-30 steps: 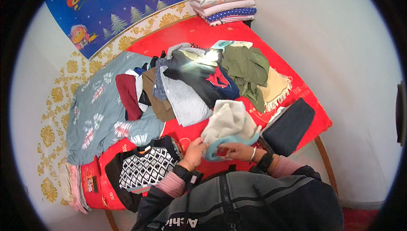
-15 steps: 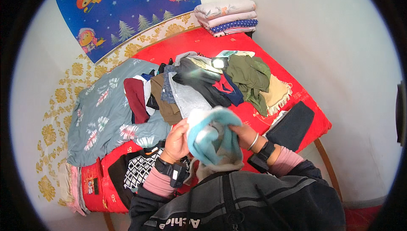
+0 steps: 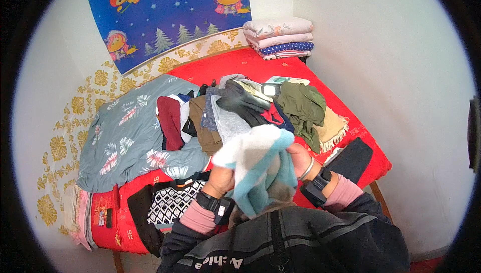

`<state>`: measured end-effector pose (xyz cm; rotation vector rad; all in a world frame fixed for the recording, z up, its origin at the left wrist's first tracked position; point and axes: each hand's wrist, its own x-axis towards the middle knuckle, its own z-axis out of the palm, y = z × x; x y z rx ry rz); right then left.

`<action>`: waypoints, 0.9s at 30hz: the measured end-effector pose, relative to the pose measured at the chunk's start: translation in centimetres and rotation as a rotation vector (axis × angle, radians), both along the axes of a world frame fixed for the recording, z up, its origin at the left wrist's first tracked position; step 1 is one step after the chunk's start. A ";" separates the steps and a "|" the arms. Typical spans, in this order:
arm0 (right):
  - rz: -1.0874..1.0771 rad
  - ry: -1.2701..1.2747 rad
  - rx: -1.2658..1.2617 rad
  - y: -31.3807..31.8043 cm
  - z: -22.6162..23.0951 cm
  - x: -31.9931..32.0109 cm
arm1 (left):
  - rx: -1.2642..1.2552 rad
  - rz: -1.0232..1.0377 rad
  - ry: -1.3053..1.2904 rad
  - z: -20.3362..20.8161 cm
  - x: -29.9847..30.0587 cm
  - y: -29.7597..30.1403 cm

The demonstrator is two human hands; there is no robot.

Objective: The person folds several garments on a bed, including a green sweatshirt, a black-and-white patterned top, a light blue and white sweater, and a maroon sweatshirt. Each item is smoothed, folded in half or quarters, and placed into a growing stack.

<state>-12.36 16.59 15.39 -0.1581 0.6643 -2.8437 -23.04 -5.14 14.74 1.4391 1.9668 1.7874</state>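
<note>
A fluffy white, teal and grey-brown knit garment (image 3: 258,160) hangs bunched in front of my chest, held up between both hands. My left hand (image 3: 221,179) is closed on its left edge, the fingers partly hidden by the cloth. On the opposite edge my right hand (image 3: 299,159) grips the teal part. Just beyond the garment lies a heap of loose clothes: a grey piece (image 3: 231,120), a brown one (image 3: 204,125), a black one (image 3: 240,100), a dark red one (image 3: 170,122) and an olive green one (image 3: 302,105).
The bed has a red cover (image 3: 210,61). A grey-blue leaf-patterned cloth (image 3: 120,137) lies left, with a black-and-white patterned garment (image 3: 175,202) nearer me. Dark folded trousers (image 3: 353,160) lie at the right edge. Folded quilts (image 3: 278,35) are stacked in the far corner.
The garment has turned in my hands: its ring-shaped opening no longer shows, and its white side now faces up. The whole view has shifted slightly.
</note>
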 end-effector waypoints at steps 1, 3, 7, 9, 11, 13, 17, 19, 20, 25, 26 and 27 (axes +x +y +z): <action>-0.003 0.006 -0.021 0.4 -0.1 0.0 | 0.114 0.023 -0.238 0.6 -0.9 -0.2; -0.116 -0.005 0.110 1.6 -0.1 0.2 | 0.315 0.068 -0.540 1.7 -2.1 -1.3; -0.502 -0.047 0.658 2.2 1.1 0.6 | 0.274 0.150 -0.522 3.6 -2.5 -2.2; -0.717 0.187 1.192 1.1 2.0 0.6 | 0.151 0.108 -0.522 4.4 -1.0 -1.2; -0.744 0.593 1.627 -0.9 2.6 0.4 | -0.106 0.092 -0.355 5.0 1.0 0.3; -0.598 0.604 1.799 -2.1 3.3 -0.1 | -0.140 -0.070 -0.442 5.2 2.8 1.2; -0.334 0.299 1.398 -1.8 4.8 -0.2 | 0.051 -0.065 -0.229 5.9 1.9 -0.6; -0.206 0.136 0.881 -1.3 5.2 0.6 | -0.046 0.077 -0.063 5.4 0.8 -1.9; -0.235 0.151 0.828 -1.2 5.4 0.7 | -0.172 -0.024 -0.143 4.5 1.0 -1.7; -0.368 0.124 0.608 -0.4 6.6 1.2 | -0.353 -0.091 -0.050 -1.5 3.8 -0.8; -0.392 0.121 0.553 -0.1 6.9 1.3 | -0.452 -0.073 -0.180 -2.2 3.4 -1.0; -0.381 0.145 0.493 0.3 7.3 1.4 | -0.533 -0.066 -0.300 -2.6 2.9 -1.5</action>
